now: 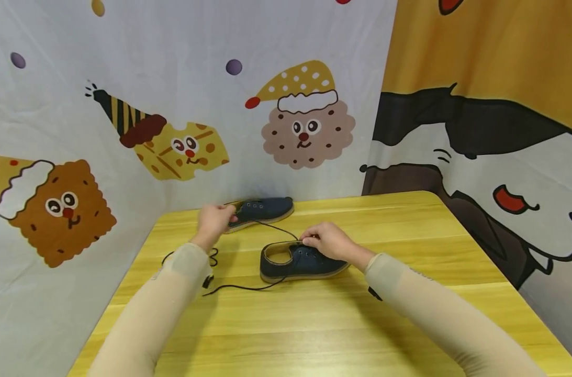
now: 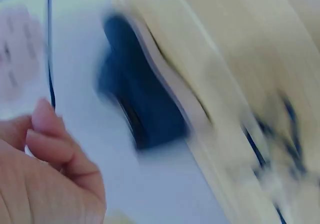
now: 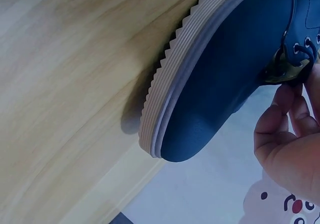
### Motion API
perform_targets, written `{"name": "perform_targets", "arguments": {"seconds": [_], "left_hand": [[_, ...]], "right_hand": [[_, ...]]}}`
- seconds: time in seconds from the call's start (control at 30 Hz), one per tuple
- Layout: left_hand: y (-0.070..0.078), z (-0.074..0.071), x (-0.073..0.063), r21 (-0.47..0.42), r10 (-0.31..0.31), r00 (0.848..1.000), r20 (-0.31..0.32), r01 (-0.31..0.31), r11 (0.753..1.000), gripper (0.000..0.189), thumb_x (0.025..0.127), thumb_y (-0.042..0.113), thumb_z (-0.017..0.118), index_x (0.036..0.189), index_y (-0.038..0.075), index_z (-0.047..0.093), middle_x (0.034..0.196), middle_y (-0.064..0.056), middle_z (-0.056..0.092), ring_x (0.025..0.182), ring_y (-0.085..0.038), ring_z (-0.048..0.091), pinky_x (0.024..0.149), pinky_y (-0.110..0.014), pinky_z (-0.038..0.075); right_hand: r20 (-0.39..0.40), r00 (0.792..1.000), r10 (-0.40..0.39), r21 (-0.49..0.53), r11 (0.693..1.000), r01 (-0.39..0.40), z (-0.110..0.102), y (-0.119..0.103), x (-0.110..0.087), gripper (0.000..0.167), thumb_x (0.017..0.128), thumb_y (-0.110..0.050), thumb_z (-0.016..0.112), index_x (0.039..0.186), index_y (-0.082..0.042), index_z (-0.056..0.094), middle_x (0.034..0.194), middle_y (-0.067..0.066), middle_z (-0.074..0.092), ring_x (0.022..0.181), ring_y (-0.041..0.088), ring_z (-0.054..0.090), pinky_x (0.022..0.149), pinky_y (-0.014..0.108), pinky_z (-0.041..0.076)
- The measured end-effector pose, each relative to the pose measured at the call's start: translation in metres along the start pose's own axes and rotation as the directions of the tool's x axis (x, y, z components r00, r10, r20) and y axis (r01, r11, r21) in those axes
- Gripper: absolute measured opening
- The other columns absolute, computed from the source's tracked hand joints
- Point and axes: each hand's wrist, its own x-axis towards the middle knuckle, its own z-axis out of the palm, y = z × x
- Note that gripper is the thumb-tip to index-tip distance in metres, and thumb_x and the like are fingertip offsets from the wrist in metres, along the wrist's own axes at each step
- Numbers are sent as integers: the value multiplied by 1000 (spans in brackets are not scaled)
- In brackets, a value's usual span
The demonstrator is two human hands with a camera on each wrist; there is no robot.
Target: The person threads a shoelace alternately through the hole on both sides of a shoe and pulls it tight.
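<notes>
"What's the left hand [image 1: 215, 225] holding?"
"A dark lace [image 1: 273, 226], pinched between thumb and finger."
"And the right hand [image 1: 330, 240]?"
"Pinching the eyelet edge [image 3: 287, 72] of the near shoe [image 1: 309, 266], mid-table [image 1: 276, 335]. Only the right wrist view shows its ribbed sole [image 3: 172, 73] clearly. Both arms [image 1: 149, 319] reach forward."

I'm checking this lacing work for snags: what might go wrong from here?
Pulling the thin black lace pinched by the left hand might leave uneven ends: its other end lies loose on the yellow wood-grain table. The nearer dark blue, pale-soled shoe could slide if the right hand, at its lace holes, slips.
</notes>
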Motion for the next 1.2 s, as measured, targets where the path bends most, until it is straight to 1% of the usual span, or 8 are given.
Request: {"name": "perform_targets", "arguments": {"seconds": [0.2,0.43,0.6,0.8,0.93,0.97,1.03,1.2], "left_hand": [[-59,-59,12,69,-145,989,10,144,987,28,89,29,52,80,13,74,65,9,69,55,-15,61,45,-29,36],[-84,-66,7,140,-165,983,77,153,978,30,88,28,54,76,11,75,79,-5,75,62,-23,65,54,-31,43],[-86,-65,0,232,-117,986,121,86,969,36,93,29,54,93,0,74,91,-14,76,69,-30,69,65,-35,50],[-89,-65,4,451,-70,997,26,50,891,48,99,46,47,80,10,72,73,-7,72,60,-24,63,49,-31,40],[-82,-52,-3,543,168,984,-67,-105,833,41,100,47,49,79,15,64,67,-2,64,56,-18,54,49,-33,40],[-79,-47,-7,561,260,963,-74,-175,809,38,100,47,51,82,16,65,70,-2,65,58,-18,55,50,-34,42],[-71,-33,-18,590,458,888,-41,-348,728,32,98,45,57,91,16,69,81,-3,69,66,-18,62,56,-36,49],[-45,5,-55,596,809,555,196,-722,351,35,91,43,70,111,14,71,108,-4,69,92,-20,67,78,-39,57]], "right_hand": [[2,1000,-8,-22,1000,8,2,3,1,19,99,-29,59,112,-25,73,107,-7,73,89,7,66,79,30,54],[-2,1000,4,-39,999,-4,1,2,0,18,99,-28,60,111,-25,73,105,-6,73,85,5,64,77,28,53],[-1,1000,5,-32,999,-6,1,-1,-1,18,99,-28,60,110,-24,74,104,-6,74,85,5,64,76,28,53],[-4,1000,-8,-48,999,7,-1,-3,-1,19,100,-28,59,111,-23,73,104,-5,74,85,6,64,76,28,53],[-8,1000,-5,-41,999,5,0,-2,0,18,99,-28,60,110,-24,73,103,-6,73,84,6,64,75,29,53],[-7,1000,-5,-41,999,5,0,-2,-1,17,99,-28,60,109,-24,73,103,-6,73,84,5,63,75,29,53],[-3,1000,-6,-41,999,6,1,-1,-1,17,100,-29,59,110,-25,73,103,-7,73,84,5,63,75,28,53],[-11,1000,-14,-36,999,13,2,-1,-1,18,100,-29,59,111,-24,73,103,-6,73,84,5,63,75,28,52]]}}
